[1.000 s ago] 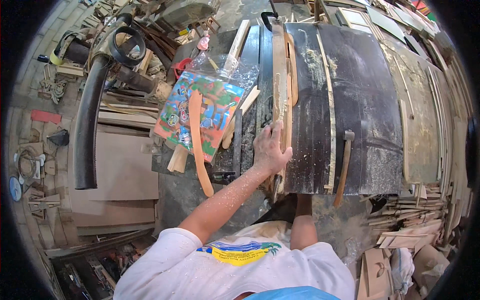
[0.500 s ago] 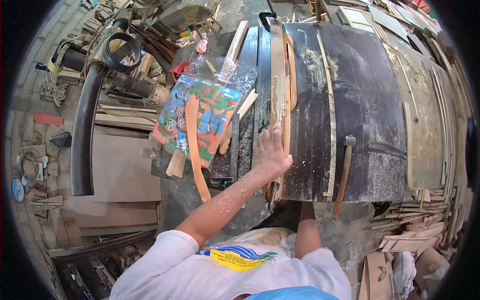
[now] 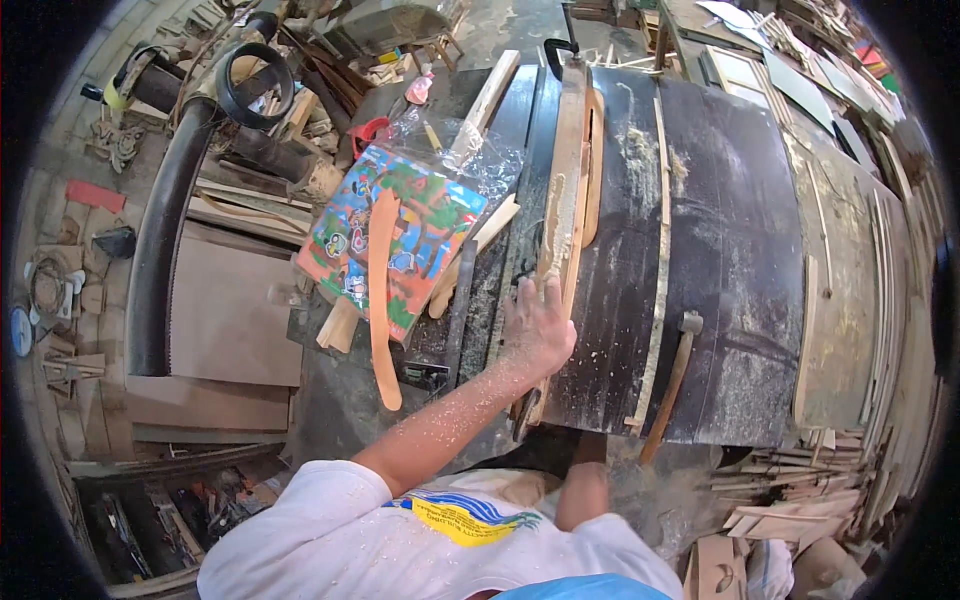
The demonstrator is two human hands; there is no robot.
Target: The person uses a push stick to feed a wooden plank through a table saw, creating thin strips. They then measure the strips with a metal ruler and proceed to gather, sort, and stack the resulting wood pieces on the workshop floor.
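My left hand [image 3: 535, 330], dusted with sawdust, rests against a long wooden rail [image 3: 566, 200] on the dark worktable, fingers apart and slightly bent. A thinner light wooden piece [image 3: 592, 160] lies along the rail's right side. To the left, a curved orange-tan wooden piece [image 3: 383, 320] lies across a colourful printed board [image 3: 340, 215]. A hammer [image 3: 668, 390] lies right of the rail, beside a narrow strip [image 3: 662, 260]. My right forearm [image 3: 585, 480] reaches under the table's near edge, where the hand is hidden.
A large black pipe frame with a ring [image 3: 151, 310] stands left, over brown sheets [image 3: 230, 340]. Clear plastic [image 3: 470, 170] and a black clamp [image 3: 560, 48] are at the table's back. Boards [image 3: 885, 310] and scrap wood [image 3: 790, 490] crowd the right; a toolbox [image 3: 135, 535] sits lower left.
The view has tilted and shifted a little, so the table's right side appears lower. My left hand remains at the rail, its fingers now a little further left, toward the rail's near side.
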